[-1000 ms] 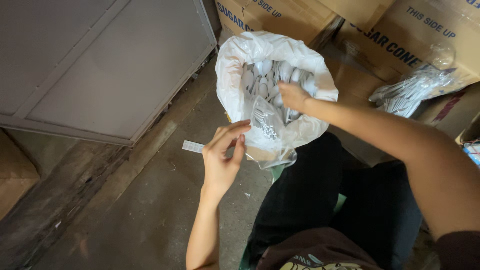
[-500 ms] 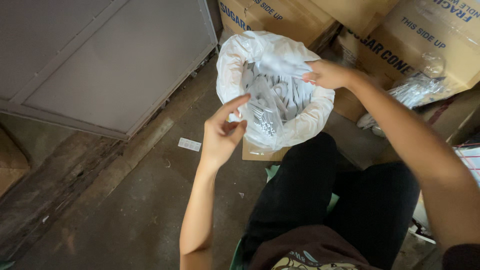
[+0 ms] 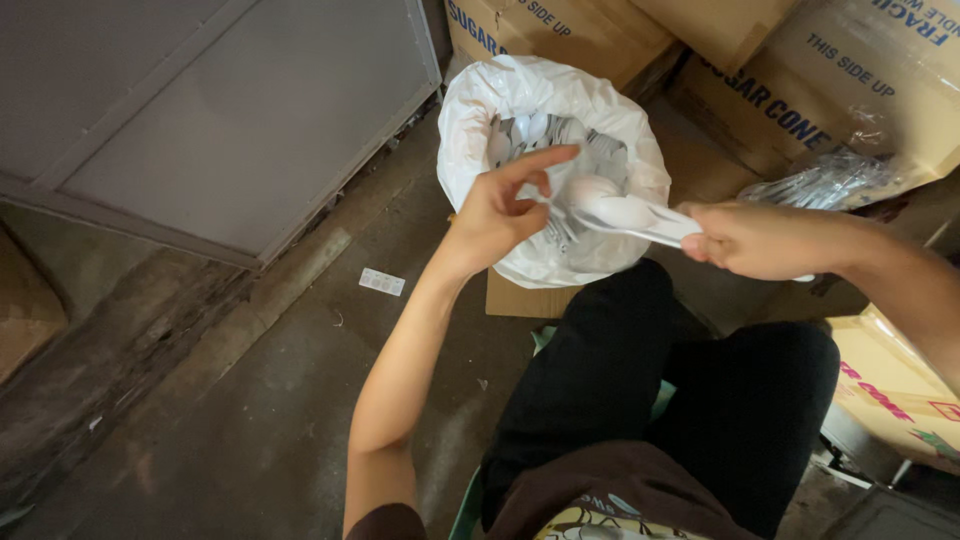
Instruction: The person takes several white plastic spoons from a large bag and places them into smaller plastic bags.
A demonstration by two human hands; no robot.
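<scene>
A: What has each hand got?

B: The right hand [image 3: 770, 240] is closed around the handles of a few white plastic spoons [image 3: 620, 212], their bowls pointing left over the bag [image 3: 480, 130]. The left hand [image 3: 500, 210] is half open, forefinger stretched out, the other fingers curled loosely just beside the spoon bowls. It may pinch something thin, but I cannot tell.

A: How would you handle that bundle well?

B: I judge it best to keep the handles level and squeezed together so none slides out, and let the left hand steady the bowls from below while they hang over the bag's mouth.

A: And the bag itself?

B: It stands on the floor just beyond the knees, against the boxes [image 3: 800, 80], white plastic rolled open, full of more spoons.

A: What can't you make out?

B: The spoon count; motion blurs them. The handle ends hide in the right fist. A clear packet [image 3: 830, 180] by the boxes is too glary to read.
</scene>
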